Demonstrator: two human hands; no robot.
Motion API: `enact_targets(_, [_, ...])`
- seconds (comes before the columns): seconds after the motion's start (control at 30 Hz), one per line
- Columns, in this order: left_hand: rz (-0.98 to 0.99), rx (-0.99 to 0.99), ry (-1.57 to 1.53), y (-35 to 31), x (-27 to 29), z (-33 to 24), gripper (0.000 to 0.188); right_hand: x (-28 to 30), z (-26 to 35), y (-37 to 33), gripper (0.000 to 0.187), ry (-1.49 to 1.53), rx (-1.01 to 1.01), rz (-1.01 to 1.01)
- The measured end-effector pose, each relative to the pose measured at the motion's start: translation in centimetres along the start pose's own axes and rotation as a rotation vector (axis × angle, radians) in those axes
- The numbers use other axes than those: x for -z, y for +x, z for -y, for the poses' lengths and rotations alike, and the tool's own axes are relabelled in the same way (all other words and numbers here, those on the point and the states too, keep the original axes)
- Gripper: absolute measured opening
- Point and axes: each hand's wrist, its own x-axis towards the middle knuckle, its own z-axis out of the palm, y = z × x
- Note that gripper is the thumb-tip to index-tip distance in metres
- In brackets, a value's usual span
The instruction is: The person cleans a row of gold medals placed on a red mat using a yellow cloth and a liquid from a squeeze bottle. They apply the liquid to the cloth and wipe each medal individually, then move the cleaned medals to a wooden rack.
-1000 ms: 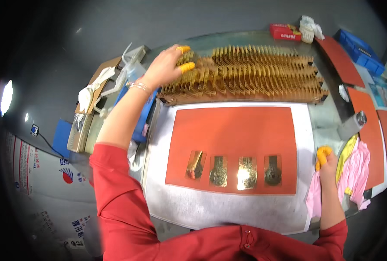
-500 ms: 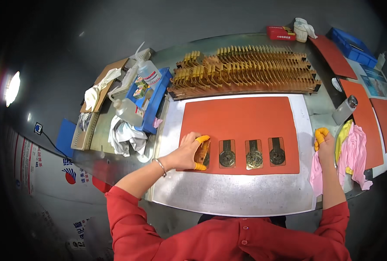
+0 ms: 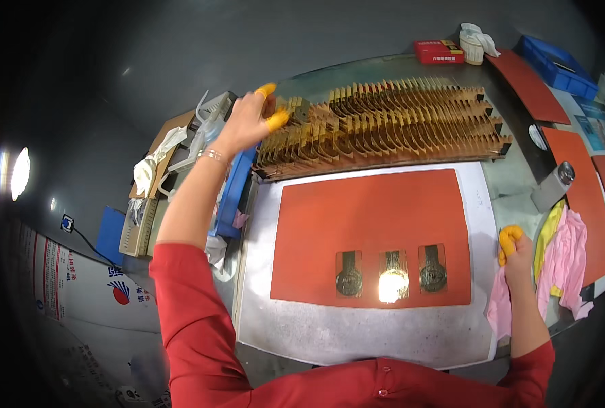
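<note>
Three gold-and-dark plates [image 3: 393,275], flat on red mat [image 3: 370,211]; middle one's detail lost to glare. Rows of gold plates [image 3: 384,129], upright beyond. Left hand [image 3: 247,122], rows' left end: thumb and forefinger parted. Right hand [image 3: 515,258], near pink cloth [image 3: 498,309]: fingers curled, contents unclear. Greenish bench [image 3: 510,183]; bright lamp [image 3: 21,174], left.

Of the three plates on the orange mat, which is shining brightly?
The middle plate: its lower half glares white, while the left plate and right plate look darker.
</note>
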Motion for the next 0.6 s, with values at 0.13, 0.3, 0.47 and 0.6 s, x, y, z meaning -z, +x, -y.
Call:
enact_targets(0.13, [0.190,0.068,0.344,7.1,-3.5,0.7,0.071,0.4,0.6,-0.4,0.005,0.010,-0.022,0.027])
enact_targets(0.3, [0.456,-0.008,0.433,9.7,-8.2,2.2,0.070,0.6,0.9,-0.8,0.005,0.023,-0.064,0.016])
enact_targets(0.47, [0.543,-0.044,0.400,10.1,-9.8,3.1,0.073,0.8,1.0,-1.3,0.008,0.025,-0.047,0.036])
enact_targets(0.6, [0.602,0.016,0.283,10.4,-9.8,2.0,0.076,1.0,1.2,-1.4,0.011,-0.001,-0.057,0.043])
